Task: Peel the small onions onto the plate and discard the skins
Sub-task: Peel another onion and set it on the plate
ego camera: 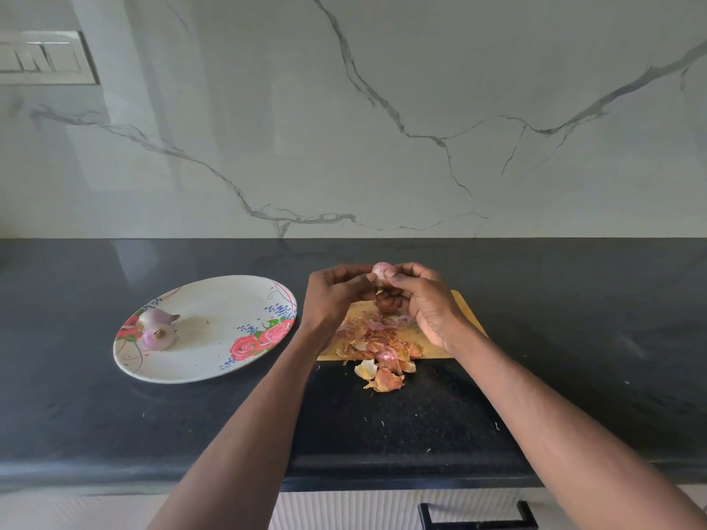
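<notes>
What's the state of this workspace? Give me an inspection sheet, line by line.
Surface: black counter, speckled with small scraps.
Job's things: onion held above the cutting board; two onions on the floral plate.
Clutter: skins piled on the board, some spilled onto the counter.
Hands: left hand and right hand both grip the onion.
Cables: nothing seen.
Surroundings: marble wall, switch panel, drawer handle.
</notes>
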